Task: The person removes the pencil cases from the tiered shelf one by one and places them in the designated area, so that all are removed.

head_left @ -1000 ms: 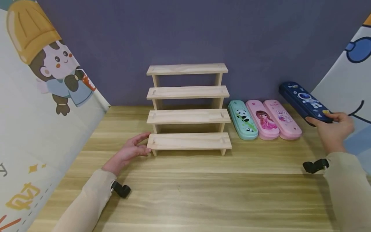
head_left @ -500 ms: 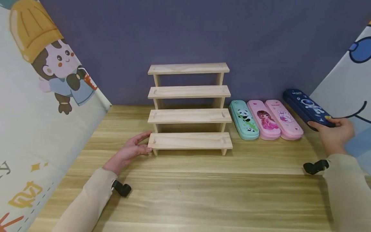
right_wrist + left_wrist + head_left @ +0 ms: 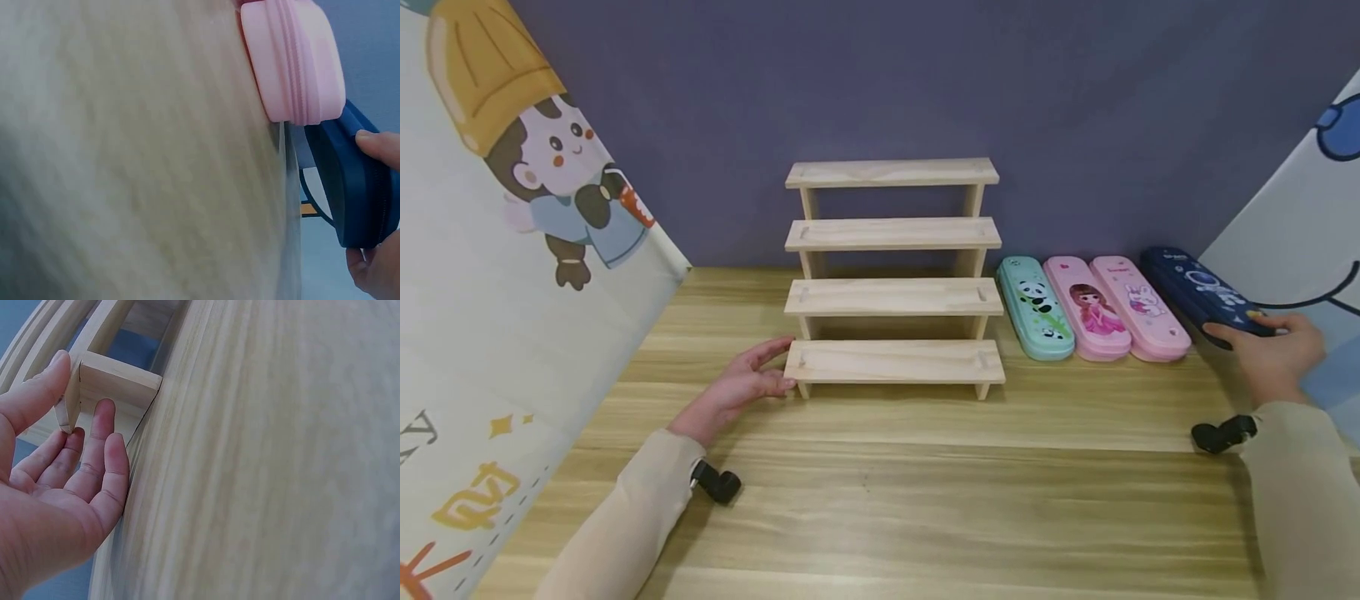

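A light wooden step shelf (image 3: 895, 363) with several tiers stands in the middle of the head view. My left hand (image 3: 747, 383) is at the left end of its lowest tier; in the left wrist view the thumb (image 3: 47, 387) lies on one face of the board and fingertips touch it from below. On the far right, my right hand (image 3: 1273, 354) grips the near end of a navy pencil case (image 3: 1206, 287) with an astronaut print. The right wrist view shows this navy case (image 3: 350, 187) with its near end raised, beside a pink case (image 3: 294, 62).
Left of the navy case lie a pink pencil case (image 3: 1141, 308) with a rabbit, a pink one (image 3: 1087, 308) with a princess, and a mint one (image 3: 1036, 308) with a panda. A dark blue backdrop (image 3: 880, 83) rises behind the wooden table (image 3: 880, 500); printed panels flank both sides.
My right hand has lowered the navy pencil case toward the table, beside the rabbit case. The left hand stays at the shelf's end, and the head view has shifted slightly.
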Motion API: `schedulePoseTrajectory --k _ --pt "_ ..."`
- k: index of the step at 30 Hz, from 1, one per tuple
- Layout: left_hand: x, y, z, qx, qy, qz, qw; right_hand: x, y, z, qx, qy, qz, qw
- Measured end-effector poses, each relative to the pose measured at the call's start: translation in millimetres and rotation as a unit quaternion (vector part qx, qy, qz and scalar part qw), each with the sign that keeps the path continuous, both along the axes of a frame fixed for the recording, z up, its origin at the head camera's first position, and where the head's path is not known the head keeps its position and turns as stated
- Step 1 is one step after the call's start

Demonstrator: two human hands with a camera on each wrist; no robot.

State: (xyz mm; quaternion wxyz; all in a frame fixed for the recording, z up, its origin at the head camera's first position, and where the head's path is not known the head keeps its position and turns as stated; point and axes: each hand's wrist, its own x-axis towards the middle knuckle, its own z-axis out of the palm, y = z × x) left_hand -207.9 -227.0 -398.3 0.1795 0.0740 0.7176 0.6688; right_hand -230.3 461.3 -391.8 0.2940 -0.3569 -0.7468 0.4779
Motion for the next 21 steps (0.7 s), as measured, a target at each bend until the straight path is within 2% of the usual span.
schedulePoseTrajectory --k 4,9,15,21 --pt "1.0 0 1.0 0.004 -0.001 0.001 1.0000 -0.1 2 -2.1 0.021 -0.058 0.017 0.998" --pt "1.8 0 1.3 0.004 -0.003 0.001 1.0000 -0.5 5 -2.9 0.041 -0.121 0.056 0.990" --pt "0.8 0 2.3 0.009 -0.008 -0.001 0.9999 -1.3 10 -3.9 0.062 -0.153 0.092 0.982" --pt "0.0 0 3.0 0.005 -0.010 -0.003 0.9999 0.4 16 -4.3 0.071 -0.176 0.155 0.969"
